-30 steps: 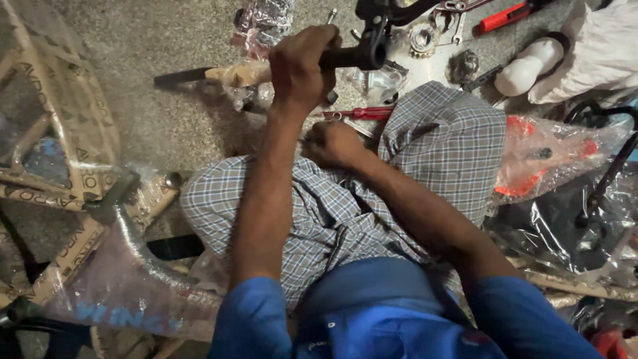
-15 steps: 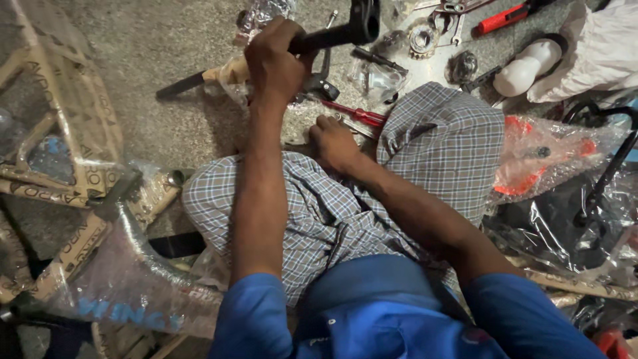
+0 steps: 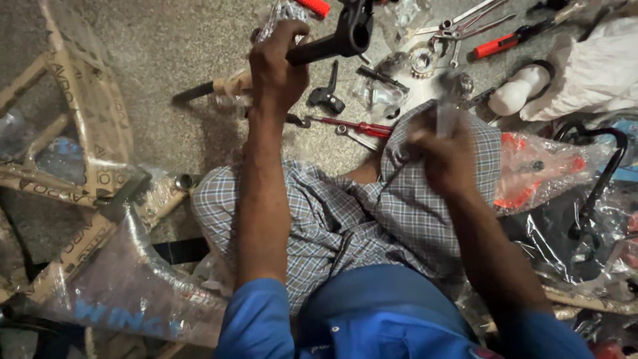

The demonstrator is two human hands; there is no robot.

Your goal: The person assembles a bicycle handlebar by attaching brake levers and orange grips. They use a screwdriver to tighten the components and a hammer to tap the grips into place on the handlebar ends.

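Far left: I log a bicycle frame (image 3: 80, 219) wrapped in cardboard and clear plastic, lying on the concrete floor (image 3: 166, 60).

Centre left: my left hand (image 3: 279, 66), arm stretched straight out to the far side, fingers clamped round a black bicycle stem (image 3: 332, 40), held raised above the floor, its clamp end pointing right.

Centre: checked cloth (image 3: 345, 219) over my lap and knees. Beyond it on the floor, a red-handled screwdriver (image 3: 355, 126) beside a spanner (image 3: 355, 138), and a toothed sprocket (image 3: 421, 61) farther off.

Centre right: my right hand (image 3: 448, 156), arm bent in, rests at the raised knee, fingers pinched together on a small pale part (image 3: 445, 119); blur hides what it is.

Far right: red-handled pliers (image 3: 502, 43), a white cloth (image 3: 591, 73), red parts in a plastic bag (image 3: 538, 173).
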